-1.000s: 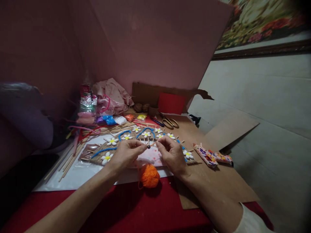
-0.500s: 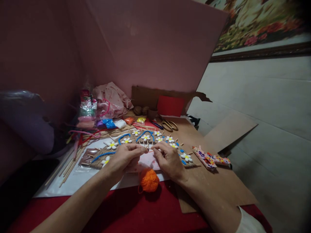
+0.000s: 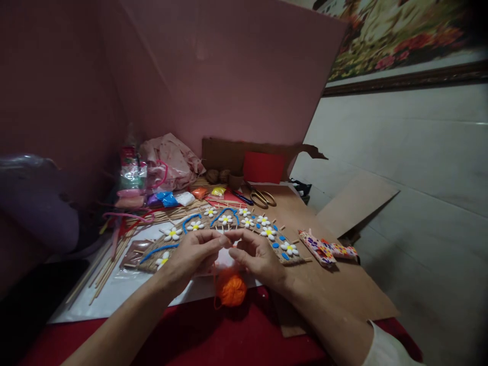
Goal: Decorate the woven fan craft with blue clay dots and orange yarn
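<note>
Left hand [image 3: 190,254] and right hand [image 3: 256,256] meet fingertip to fingertip, each grip pinched together; what they pinch cannot be told. The orange ball of yarn [image 3: 231,288] lies just below, between both wrists, its strand rising towards the fingertips.

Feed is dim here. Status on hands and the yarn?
Left hand and right hand pinched together at fingertips, item between them too small to tell. Orange yarn ball on red cloth below. Nothing blocking.
</note>
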The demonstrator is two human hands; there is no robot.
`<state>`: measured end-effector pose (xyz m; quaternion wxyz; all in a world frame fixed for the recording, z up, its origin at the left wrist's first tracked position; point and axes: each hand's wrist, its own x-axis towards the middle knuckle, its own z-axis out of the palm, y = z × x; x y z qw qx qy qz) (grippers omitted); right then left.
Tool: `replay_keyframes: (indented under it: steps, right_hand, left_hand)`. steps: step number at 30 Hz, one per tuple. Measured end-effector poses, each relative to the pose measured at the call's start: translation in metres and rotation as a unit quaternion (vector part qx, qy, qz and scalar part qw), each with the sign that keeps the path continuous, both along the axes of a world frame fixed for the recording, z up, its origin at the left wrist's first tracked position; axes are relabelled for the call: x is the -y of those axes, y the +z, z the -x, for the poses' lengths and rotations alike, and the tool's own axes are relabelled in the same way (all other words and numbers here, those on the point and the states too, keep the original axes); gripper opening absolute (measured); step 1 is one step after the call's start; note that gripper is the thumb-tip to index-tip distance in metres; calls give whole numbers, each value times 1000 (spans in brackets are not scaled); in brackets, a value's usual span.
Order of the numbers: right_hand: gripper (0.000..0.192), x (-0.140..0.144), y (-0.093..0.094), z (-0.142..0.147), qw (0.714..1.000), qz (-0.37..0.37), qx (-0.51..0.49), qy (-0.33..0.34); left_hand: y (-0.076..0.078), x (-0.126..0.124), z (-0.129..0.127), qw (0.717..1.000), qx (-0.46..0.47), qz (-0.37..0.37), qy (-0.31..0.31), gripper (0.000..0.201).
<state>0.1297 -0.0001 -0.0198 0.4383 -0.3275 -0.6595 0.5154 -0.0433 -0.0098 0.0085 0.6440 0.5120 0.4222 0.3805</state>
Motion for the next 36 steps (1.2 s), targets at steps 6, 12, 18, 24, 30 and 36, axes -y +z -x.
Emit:
replay_keyframes:
  steps: [6,12,18,24,30,36]
  right_hand:
    - [24,-1,-1,5,997,52,-48,9]
    - [21,-2,0,4,996,65,-57,-14]
    - [22,-9,2,-1,988,88,-75,-106]
    - [22,-11,5,-1,979,105,-106,-140]
    - [22,-12,4,-2,977,132,-107,-130]
    - [21,-15,1,-5,972,197,-115,-51]
  left_hand:
    - [-3,-2,-1,1000,4,16,5,34]
    - [-4,-3,2,1000,6,4,-3,33]
    - [-3,-5,6,999,6,34,-35,31]
    - [4,-5,11,999,12,40,-26,21]
    - [9,-7,13,1000,-7,15,-2,22]
    - [5,-12,13,996,42,-14,79,18]
